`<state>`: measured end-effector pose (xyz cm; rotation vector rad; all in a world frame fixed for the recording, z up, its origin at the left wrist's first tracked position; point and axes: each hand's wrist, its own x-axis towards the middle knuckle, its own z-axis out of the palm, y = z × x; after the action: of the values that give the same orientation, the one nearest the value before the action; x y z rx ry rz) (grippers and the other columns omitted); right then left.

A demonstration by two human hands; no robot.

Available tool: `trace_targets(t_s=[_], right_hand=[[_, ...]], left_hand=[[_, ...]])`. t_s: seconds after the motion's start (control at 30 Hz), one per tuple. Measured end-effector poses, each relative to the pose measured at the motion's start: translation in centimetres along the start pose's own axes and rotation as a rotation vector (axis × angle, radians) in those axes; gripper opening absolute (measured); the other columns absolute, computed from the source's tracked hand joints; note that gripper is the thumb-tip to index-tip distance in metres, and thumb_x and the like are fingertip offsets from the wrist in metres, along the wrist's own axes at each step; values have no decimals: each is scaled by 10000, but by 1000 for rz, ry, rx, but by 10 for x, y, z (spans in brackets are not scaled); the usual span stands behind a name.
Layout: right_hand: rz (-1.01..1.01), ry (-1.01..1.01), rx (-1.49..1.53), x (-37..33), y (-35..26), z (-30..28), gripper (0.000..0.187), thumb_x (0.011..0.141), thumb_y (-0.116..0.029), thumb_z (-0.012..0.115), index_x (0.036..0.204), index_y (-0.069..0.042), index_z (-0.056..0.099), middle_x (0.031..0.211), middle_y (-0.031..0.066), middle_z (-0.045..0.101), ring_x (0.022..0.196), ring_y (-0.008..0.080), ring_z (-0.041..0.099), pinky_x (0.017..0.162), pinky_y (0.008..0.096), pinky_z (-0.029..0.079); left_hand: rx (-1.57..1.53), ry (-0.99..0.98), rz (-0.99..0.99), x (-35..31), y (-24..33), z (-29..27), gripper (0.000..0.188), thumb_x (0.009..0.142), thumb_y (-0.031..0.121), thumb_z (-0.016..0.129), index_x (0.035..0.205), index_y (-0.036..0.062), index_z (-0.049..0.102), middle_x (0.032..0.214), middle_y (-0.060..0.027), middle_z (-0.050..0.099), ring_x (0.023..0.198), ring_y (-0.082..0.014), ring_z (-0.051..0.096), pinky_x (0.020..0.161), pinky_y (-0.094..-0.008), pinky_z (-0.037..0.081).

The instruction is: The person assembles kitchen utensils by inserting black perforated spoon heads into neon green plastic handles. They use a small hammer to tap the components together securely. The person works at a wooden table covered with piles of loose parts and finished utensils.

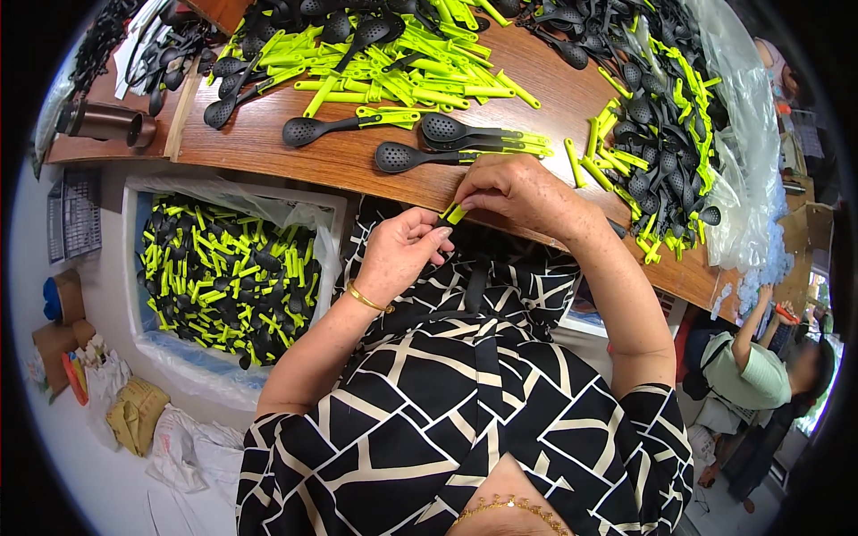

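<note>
My left hand [399, 252] and my right hand [520, 189] meet at the table's front edge, both with fingers pinched on a short lime-green handle piece [457, 215]. A dark bit shows at its left end by my left fingertips; most of the piece is hidden by my fingers. Just beyond my right hand lie black perforated spoons [399, 157] with lime-green handle ends. To their left rests a solid black spoon [306, 131], beside a lime-green handle [389, 116].
Loose lime-green handles [416, 80] pile up at the table's back. More black spoons [657, 134] heap on the right beside clear plastic sheeting [746, 116]. Below left, a lined white bin [132, 295] holds many green-handled pieces. A brown metal cup [103, 123] lies far left; another person [746, 366] is at right.
</note>
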<state>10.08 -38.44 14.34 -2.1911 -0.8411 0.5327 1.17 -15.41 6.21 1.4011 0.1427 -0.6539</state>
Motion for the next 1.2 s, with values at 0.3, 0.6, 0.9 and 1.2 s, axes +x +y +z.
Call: trace_targets(t_s=[0.3,0.6,0.9,1.2], right_hand=[[-12,62,11,2,5,8,141,930,-138,786,1013,-25,776,954,123,742,916,337,735,809,415,576],[-87,173,-237,1,-1,18,105,900,-203,799,952,-112,795,1157,53,689,936,311,747,808,459,598],[-37,196,-236,-5,9,18,113,893,-184,813,993,-133,805,1122,41,695,955,291,731,821,419,582],[-12,184,-231,-4,12,19,115,897,-214,815,996,-156,817,1097,32,709,964,274,736,821,403,585]], left_hand=[[20,1,-33,3,4,-1,237,1058,123,707,1221,-47,685,957,-110,789,728,-103,698,695,-224,556],[-66,-25,-35,8,-5,-6,259,1074,214,705,1129,-35,746,959,-128,802,745,-127,724,703,-241,571],[-15,14,-9,6,1,0,260,1071,224,710,1097,-30,760,925,-119,800,704,-119,708,671,-228,557],[25,41,-44,5,6,3,249,1070,211,708,1067,-33,757,905,-117,797,671,-100,675,640,-216,535]])
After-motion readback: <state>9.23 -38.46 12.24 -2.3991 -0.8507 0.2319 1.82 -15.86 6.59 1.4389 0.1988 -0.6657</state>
